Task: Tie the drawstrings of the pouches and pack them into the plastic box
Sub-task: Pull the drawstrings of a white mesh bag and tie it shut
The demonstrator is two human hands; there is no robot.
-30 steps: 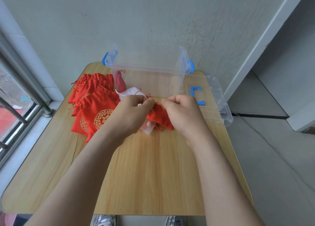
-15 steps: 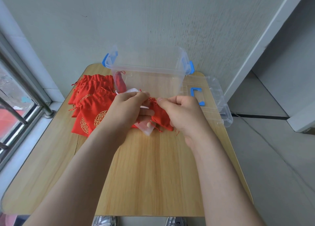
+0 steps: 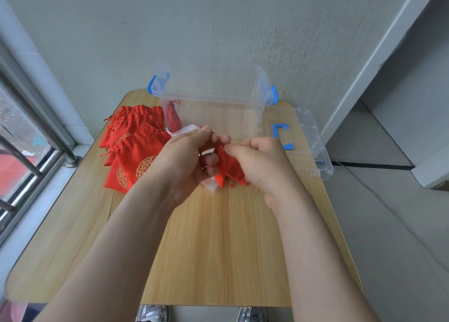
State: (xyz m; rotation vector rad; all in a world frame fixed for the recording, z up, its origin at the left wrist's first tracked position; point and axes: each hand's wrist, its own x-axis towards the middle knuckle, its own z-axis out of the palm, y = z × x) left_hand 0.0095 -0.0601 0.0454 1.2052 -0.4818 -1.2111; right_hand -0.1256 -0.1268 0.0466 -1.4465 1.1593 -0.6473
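One table (image 3: 218, 248) carries the things. One clear plastic box (image 3: 211, 95) stands on it with two blue latches: a left latch (image 3: 151, 85) and a right latch (image 3: 274, 94). One clear lid (image 3: 308, 139) has one blue handle (image 3: 279, 137). One boxed pouch (image 3: 173, 116), red, sits in the box. One held pouch (image 3: 230, 168), also red, is pinched by two hands, the left hand (image 3: 184, 161) and the right hand (image 3: 262, 166). The pile (image 3: 136, 149) of red pouches shows at least four, overlapping too much for an exact count. There is one white cloth (image 3: 184, 129) and two shoes (image 3: 151, 315).
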